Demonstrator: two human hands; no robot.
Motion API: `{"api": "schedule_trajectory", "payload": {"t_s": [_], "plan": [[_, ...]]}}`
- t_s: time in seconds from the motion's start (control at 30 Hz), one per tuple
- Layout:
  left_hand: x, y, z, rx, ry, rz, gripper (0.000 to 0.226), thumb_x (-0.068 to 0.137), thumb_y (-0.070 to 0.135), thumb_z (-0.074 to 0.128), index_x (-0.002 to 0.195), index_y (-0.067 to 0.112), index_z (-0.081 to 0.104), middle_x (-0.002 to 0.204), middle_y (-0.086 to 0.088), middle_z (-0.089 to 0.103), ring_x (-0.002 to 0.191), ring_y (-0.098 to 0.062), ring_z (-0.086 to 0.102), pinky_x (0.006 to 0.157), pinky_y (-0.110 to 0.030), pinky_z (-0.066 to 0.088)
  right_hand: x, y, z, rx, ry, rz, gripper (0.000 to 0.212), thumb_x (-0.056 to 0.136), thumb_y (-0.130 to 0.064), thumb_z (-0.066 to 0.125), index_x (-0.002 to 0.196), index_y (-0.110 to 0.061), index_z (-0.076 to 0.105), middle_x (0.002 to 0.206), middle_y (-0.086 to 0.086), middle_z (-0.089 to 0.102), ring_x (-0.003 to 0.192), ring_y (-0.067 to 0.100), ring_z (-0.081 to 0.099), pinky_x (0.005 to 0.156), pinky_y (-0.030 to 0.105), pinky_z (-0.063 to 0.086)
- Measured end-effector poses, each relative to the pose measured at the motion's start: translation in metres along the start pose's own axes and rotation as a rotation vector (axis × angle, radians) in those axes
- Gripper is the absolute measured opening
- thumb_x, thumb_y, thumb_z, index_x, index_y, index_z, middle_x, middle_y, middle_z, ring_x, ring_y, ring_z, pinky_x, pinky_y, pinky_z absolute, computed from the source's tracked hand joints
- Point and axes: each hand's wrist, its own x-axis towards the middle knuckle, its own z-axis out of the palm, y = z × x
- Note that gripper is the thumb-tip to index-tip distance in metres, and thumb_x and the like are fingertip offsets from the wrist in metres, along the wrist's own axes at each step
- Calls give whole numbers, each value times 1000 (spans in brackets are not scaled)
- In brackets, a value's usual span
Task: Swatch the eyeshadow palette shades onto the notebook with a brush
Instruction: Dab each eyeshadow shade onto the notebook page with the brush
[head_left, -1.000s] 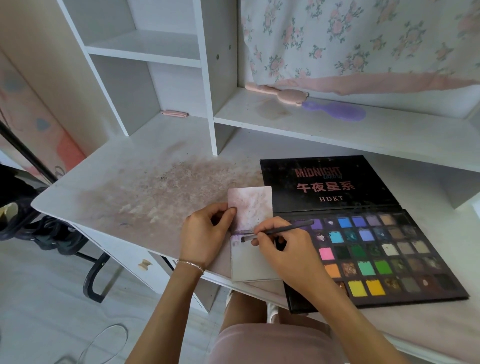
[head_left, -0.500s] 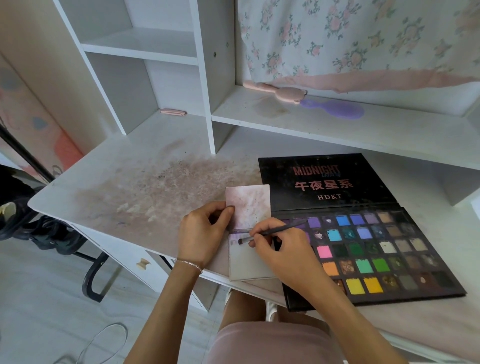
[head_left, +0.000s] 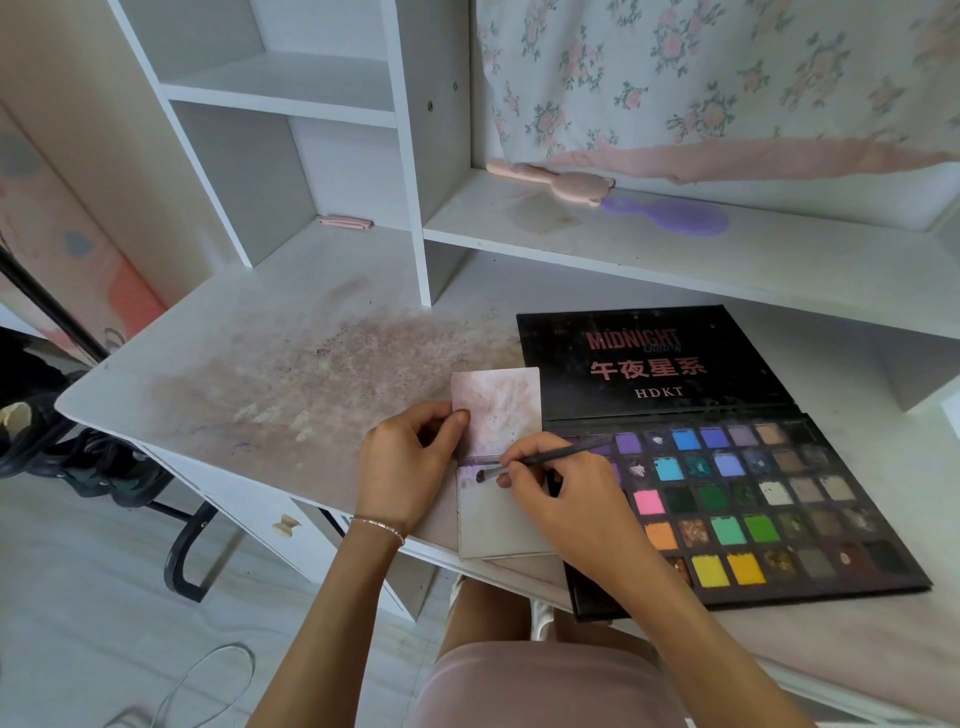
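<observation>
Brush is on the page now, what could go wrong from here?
1. The notebook overhangs the front edge of the desk; only the left hand pins it, so a hard stroke may tip or slide it.
2. The right hand lies over the eyeshadow palette and could smudge open pans.
3. The brush may muddy the purple mark already on the page.

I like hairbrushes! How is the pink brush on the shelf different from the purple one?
The pink hairbrush is pale pink with small ear-like bumps on its head; the purple hairbrush is plain and oval. Pink's handle points left, and so does purple's. Both lie flat on the shelf, nearly touching.
</observation>
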Motion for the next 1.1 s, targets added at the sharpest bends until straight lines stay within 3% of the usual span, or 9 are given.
{"api": "schedule_trajectory", "payload": {"t_s": [0.27,0.4,0.8,1.1], "plan": [[0,0,0,-2,-2,3,13,85,24,61,87,18,72,80,3,70,73,-11,63,69,-29,50,0,0,0,-11,-1,6,30,85,-13,57,73,-40,53,78,-6,67,80,6,61,68,13,47],[0,1,0,-9,-1,2,13,85,23,61,89,19,72,80,4,70,73,-11,64,70,-32,52,0,0,0,-21,-14,13,29,84,-14,57,72,-40,52,79,-4,68,82,8,62,72,22,51],[0,0,0,-9,4,0,12,85,25,61,85,20,72,77,4,70,69,-10,63,66,-27,50,0,0,0,-14,2,27,28,84,-14,57,71,-39,53,76,-4,68,78,8,62,68,21,49],[0,1,0,-8,-4,-3,12,85,24,61,87,20,72,80,4,71,73,-11,64,70,-33,52,0,0,0,-35,-19,34,27,85,-15,55,72,-39,51,77,-3,67,78,8,61,68,17,48]]}}
